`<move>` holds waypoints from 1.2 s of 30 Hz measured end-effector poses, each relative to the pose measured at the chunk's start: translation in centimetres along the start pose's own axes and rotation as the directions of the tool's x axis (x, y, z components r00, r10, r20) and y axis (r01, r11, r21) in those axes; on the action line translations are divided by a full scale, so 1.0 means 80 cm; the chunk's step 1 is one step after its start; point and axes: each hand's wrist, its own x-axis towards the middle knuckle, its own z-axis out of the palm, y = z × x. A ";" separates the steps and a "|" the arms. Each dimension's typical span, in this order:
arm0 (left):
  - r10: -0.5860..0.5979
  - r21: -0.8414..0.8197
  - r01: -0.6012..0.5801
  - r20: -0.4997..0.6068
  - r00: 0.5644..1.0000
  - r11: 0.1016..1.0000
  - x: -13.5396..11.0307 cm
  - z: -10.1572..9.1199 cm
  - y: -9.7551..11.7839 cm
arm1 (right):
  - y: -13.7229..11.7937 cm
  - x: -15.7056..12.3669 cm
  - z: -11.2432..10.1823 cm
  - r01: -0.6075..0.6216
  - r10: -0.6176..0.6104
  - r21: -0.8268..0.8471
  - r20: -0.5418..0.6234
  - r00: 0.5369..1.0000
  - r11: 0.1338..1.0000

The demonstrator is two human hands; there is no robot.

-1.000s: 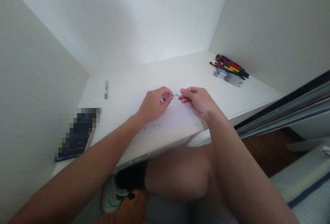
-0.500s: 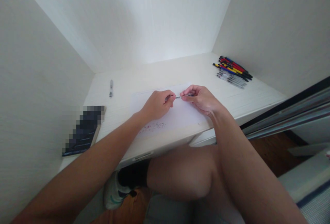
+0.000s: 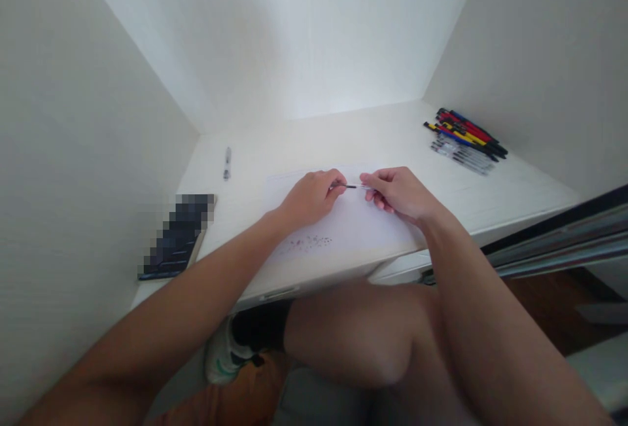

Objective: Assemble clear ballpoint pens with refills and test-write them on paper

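Over the paper, my left hand (image 3: pixel 314 198) is closed, thumb and fingers pinching a thin pen refill (image 3: pixel 350 186). The refill's dark end sticks out to the right. Facing it, my right hand (image 3: pixel 401 192) pinches a slim, pale pen barrel (image 3: pixel 365 186), mostly hidden by the fingers. The two parts are nearly in line, with a small gap between them. Under both hands lies a white sheet of paper (image 3: pixel 343 223) with a patch of small dark and reddish marks near its lower left.
Clear pens (image 3: pixel 464 156) and coloured pens (image 3: pixel 468 131) lie piled at the back right of the white desk (image 3: pixel 314 141). One clear pen (image 3: pixel 227 164) lies alone at the left. A dark, partly pixelated object (image 3: pixel 179 236) rests by the left wall. My knee is below the desk edge.
The pen parts between my hands show differently: a dark end now projects from the left hand, with a gap before the right. The right hand's lower fingers have loosened. The view has shifted slightly.
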 end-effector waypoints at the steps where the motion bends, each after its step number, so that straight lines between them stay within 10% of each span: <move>1: 0.001 0.005 -0.001 0.008 1.000 1.000 0.000 -0.001 0.001 | 0.000 -0.002 -0.003 0.031 -0.032 -0.038 -0.013 0.999 0.999; 28: -0.014 0.146 0.005 0.056 0.998 0.989 0.000 -0.008 -0.009 | 0.018 0.001 -0.022 0.019 0.025 0.171 -0.249 0.968 0.985; 36: -0.096 0.206 0.085 0.045 0.994 0.975 0.002 -0.012 -0.021 | 0.027 0.000 -0.043 0.029 -0.061 -0.079 -0.444 0.894 0.996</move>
